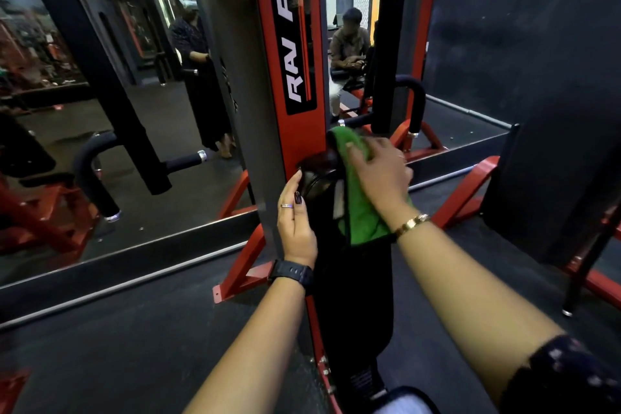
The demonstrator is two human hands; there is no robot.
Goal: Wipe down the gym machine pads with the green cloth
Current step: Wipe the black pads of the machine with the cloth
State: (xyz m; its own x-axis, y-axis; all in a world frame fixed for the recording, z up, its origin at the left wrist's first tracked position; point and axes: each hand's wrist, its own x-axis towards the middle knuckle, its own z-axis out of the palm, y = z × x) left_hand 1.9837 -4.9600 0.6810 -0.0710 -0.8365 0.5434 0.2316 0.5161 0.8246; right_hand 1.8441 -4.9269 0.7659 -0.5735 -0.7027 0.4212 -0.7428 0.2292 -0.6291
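Two hands work at the upper end of a long black pad that runs up the middle of the view to a red upright post bearing white lettering. The green cloth lies draped over the pad's top right part, one end folded over the upper tip and the other hanging down the right side. The right hand lies flat on the cloth, its fingers straight and slightly spread, pressing the cloth onto the pad; a gold bracelet sits at that wrist. The left hand, with a black watch on the wrist, clasps the pad's left edge, thumb on the face of the pad and fingers along its side. A mirror fills the left, above dark floor.
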